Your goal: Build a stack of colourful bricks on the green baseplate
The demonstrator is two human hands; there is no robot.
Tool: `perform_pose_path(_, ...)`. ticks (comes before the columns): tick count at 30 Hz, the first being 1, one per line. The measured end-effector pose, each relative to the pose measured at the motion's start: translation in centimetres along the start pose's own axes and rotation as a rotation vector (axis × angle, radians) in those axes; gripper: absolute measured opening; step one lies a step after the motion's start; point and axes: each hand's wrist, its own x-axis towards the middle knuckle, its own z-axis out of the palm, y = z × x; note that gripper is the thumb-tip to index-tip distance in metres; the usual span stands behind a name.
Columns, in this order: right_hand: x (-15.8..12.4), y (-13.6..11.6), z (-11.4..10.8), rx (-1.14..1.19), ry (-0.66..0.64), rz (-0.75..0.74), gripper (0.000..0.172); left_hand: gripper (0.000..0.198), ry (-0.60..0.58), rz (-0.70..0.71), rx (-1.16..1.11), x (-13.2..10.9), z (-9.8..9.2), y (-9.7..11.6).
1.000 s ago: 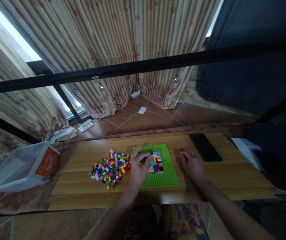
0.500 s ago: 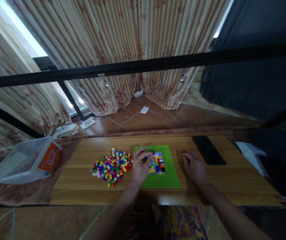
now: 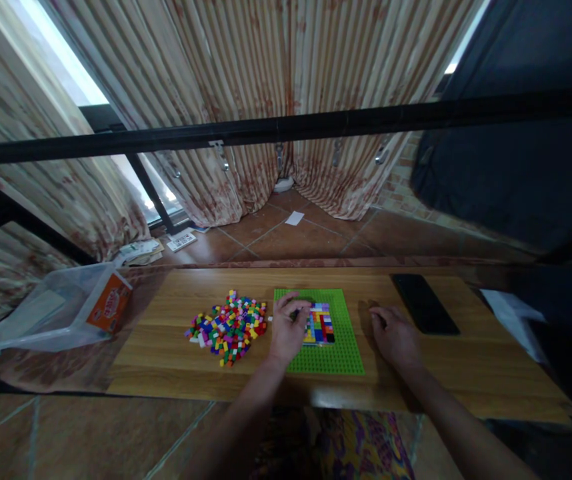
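My left hand (image 3: pixel 289 330) hovers over the left part of a green studded baseplate (image 3: pixel 349 350). Its thumb and index finger are pinched together at the edge of a block of colourful toy bricks (image 3: pixel 323 323) built on the plate; whatever small piece is between the fingertips is too small to make out. The hand hides the left side of that block. To the right of the plate, my right hand (image 3: pixel 393 337) rests on the wooden table with its fingers curled in and nothing visible in them. Left of my left hand lies a pile of loose toy bricks (image 3: pixel 231 327).
A black phone (image 3: pixel 425 304) lies on the wooden table (image 3: pixel 156 360), right of my right hand. Beyond the table's left end stands a clear plastic bin (image 3: pixel 61 333) with an orange label. A black rail (image 3: pixel 311 127) crosses in front of the curtains (image 3: pixel 236 73).
The whole view has shifted slightly, so things sit a little further right. My left hand stays pinched over the brick block, and my right hand keeps its place on the table.
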Motion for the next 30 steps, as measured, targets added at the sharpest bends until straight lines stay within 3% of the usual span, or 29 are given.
perform_pose_path(9,0.0,0.0,0.0,0.004,0.015,-0.002,0.029,0.016,0.035,-0.008,0.077,0.1,0.3,0.7)
perform_pose_path(12,0.0,0.0,0.0,0.0,0.016,-0.001,0.029,0.028,-0.005,-0.066,0.103,0.1,0.5,0.6)
perform_pose_path(16,0.0,-0.1,0.0,-0.008,0.013,0.007,0.029,0.027,-0.063,-0.09,0.117,0.1,0.7,0.5)
perform_pose_path(30,-0.1,0.0,0.1,-0.01,0.001,0.022,0.029,0.024,-0.03,-0.22,-0.043,0.3,2.0,-0.1)
